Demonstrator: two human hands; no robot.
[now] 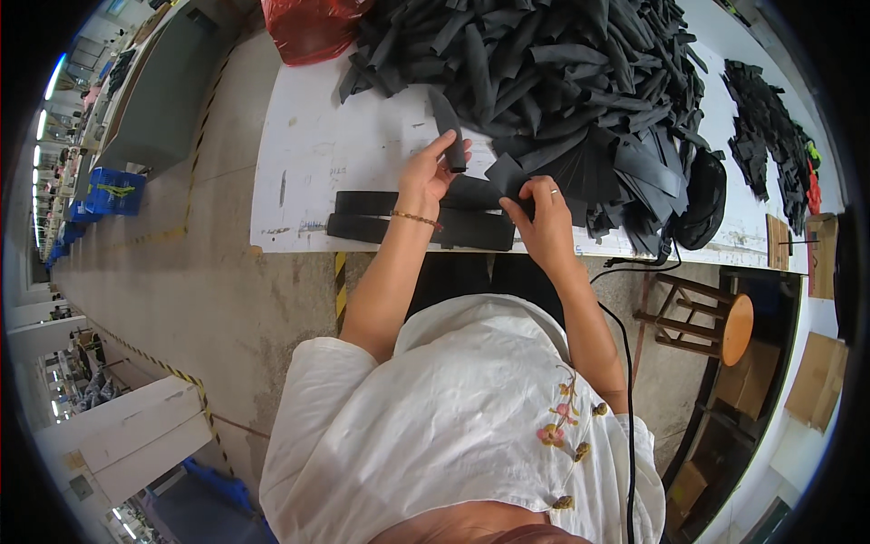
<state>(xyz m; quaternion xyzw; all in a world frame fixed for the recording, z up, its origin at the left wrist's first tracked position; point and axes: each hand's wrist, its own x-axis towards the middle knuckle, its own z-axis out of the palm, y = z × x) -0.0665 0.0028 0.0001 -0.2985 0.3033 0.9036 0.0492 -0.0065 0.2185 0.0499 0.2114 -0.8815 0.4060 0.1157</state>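
My left hand (426, 177) is closed around the lower end of a curved dark grey fabric strip (444, 118), which points away from me over the white table (335, 118). With thumb and fingers, my right hand (546, 222) pinches a flat dark fabric piece (506, 172). Two neat rows of dark strips (426, 228) lie side by side at the near table edge, below my hands. A big loose heap of similar strips (544, 77) spreads over the far side. Flat pieces (607, 177) fan out to the right of my right hand.
A red plastic bag (313, 27) sits at the back left. On the right are a black bag (705, 199), another heap of dark pieces (766, 127) and a wooden stool (698, 322). A black cable (625, 344) hangs from the table edge beside my right arm.
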